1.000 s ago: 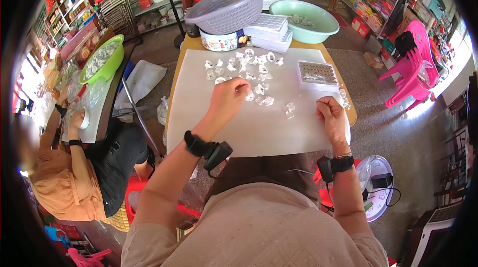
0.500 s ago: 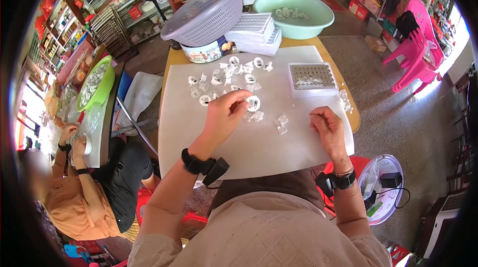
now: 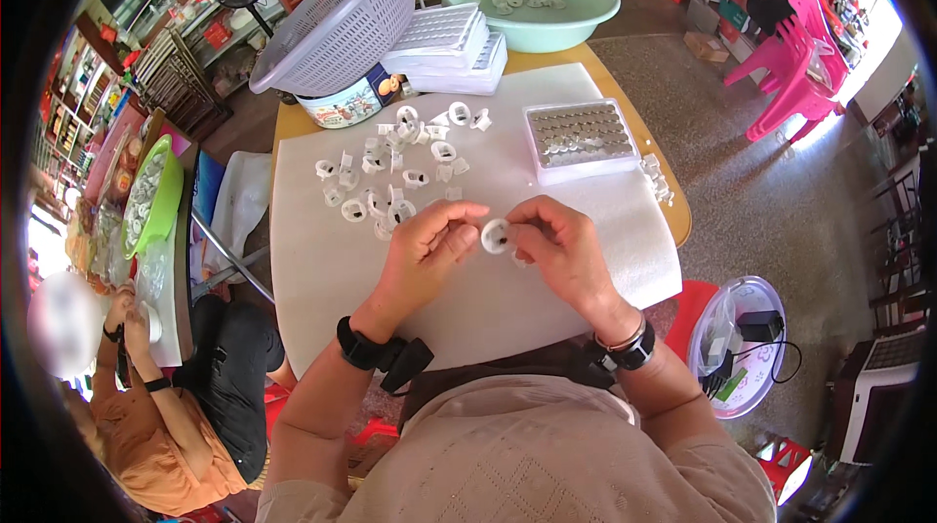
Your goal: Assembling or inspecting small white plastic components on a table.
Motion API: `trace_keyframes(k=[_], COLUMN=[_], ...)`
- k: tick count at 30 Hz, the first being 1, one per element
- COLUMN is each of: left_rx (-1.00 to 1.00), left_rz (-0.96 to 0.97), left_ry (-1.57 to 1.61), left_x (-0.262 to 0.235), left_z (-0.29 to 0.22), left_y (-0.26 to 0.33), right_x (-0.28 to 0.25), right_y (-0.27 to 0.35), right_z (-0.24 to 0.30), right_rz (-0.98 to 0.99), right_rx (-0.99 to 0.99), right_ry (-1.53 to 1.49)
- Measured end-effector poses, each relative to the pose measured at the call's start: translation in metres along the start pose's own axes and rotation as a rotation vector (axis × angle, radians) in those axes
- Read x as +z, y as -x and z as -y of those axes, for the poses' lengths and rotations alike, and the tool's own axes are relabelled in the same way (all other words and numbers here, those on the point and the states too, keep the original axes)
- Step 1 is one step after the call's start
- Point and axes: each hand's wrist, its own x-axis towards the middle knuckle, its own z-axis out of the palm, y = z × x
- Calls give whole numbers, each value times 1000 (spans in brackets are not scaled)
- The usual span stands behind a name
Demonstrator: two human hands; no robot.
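I see the white ring (image 3: 495, 236) held over the white sheet (image 3: 625, 255) on the tabletop (image 3: 547, 61), in between the two hands. The fingers of my right hand (image 3: 566, 250) pinch its right edge. My left hand (image 3: 429, 245) is just beside its left edge, with thumb and pointing finger bent close. I can't tell if those touch the ring or squeeze anything. More white bits (image 3: 444, 151) lie past my left hand.

lettering on the round tub (image 3: 342, 109): unreadable
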Motion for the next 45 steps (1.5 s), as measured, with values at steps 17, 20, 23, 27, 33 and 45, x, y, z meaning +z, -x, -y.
trace_keyframes(k=[17,20,23,27,33,45], left_rx=[-323,-329,-330,-325,-311,-279], left_rz=[59,145,155,139,127,97], left_ry=[880,914,914,927,885,847], left_x=[-18,-23,-23,-20,-19,-21], left_z=[0,1,2,2,9,5], left_y=[-3,-4,-2,-3,-2,4], right_x=[-67,-70,-66,-65,-60,-51], right_y=[-57,-69,-72,-70,-53,0], right_z=[-4,-10,-15,-15,-1,-12], right_rz=[-373,-324,-302,-288,-225,-48], right_rx=[-380,-426,-402,-424,-408,-364], right_ry=[825,902,890,914,727,873])
